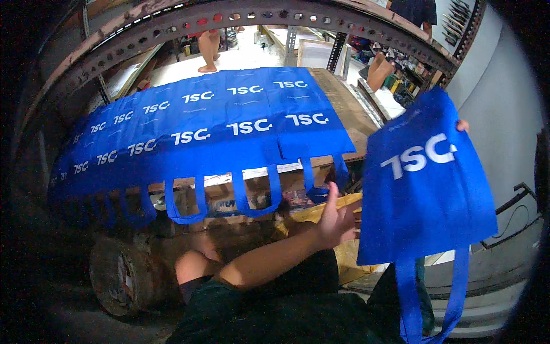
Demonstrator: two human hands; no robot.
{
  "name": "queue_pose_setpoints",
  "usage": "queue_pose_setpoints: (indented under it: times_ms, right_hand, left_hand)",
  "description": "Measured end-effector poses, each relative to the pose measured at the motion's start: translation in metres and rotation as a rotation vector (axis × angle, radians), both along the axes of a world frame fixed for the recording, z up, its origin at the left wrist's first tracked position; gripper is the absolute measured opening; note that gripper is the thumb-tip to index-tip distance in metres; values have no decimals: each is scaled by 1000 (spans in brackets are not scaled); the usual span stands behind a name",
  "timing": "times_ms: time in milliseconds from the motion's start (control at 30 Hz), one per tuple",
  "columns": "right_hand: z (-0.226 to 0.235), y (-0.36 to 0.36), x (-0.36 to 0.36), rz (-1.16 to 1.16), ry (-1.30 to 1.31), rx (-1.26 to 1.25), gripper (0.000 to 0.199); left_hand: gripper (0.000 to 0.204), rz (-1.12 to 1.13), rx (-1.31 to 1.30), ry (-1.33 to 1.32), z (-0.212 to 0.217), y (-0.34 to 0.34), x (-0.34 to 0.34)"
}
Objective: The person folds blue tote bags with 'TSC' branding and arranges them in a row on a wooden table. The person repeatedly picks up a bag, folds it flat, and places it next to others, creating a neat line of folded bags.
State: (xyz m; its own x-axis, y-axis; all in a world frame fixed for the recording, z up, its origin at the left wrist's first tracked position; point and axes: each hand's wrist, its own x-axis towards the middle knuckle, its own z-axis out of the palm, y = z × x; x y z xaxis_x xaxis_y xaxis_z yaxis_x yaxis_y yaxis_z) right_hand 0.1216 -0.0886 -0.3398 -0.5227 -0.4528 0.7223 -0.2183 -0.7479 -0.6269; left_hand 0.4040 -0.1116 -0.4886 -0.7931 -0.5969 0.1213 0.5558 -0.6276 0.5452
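A blue tote bag (424, 200) with white print hangs at the right, its handles pointing down toward my lap. My right hand (463, 125) grips the bag's upper right edge; only its fingertips show, the rest being behind the fabric. Beside the bag's left edge is my left hand (337, 222), thumb up and fingers stretched apart toward it. Whether those fingertips touch the bag, I cannot tell. More blue tote bags (240, 146) lie flat in overlapping rows on a wooden board (344, 109), and the front row's handles droop over its near edge.
A perforated metal beam (246, 22) crosses above the board. Beyond it are another person's legs (208, 50) and cluttered shelves (404, 86). Under the board, a round drum-like object (117, 278) stands at lower left. Yellow material (350, 261) lies below my left hand. A pale wall (498, 86) rises at right.
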Motion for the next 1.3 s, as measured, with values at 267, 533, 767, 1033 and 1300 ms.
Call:
queue_pose_setpoints:
  times_ms: [267, 533, 767, 1033, 1300]
  right_hand:
    - [-19, -15, 25, 304, -298, 116, 52]
    - [-134, -24, 39, 695, -607, 350, 61]
    - [-174, -62, 62, 233, -74, 788, 54]
    - [-170, -91, 45, 140, -81, 605, 49]
    - [-145, -187, 34, -381, 322, 363, 23]
  left_hand:
    - [76, 403, -362, -13, 45, -31, 17]
    - [60, 671, -589, -712, 45, -134, 37]
    - [63, 850, -1163, -1182, 69, -137, 37]
    - [78, 975, -1157, -1094, 48, -145, 29]
    - [72, 1087, -1012, -1118, 67, -213, 16]
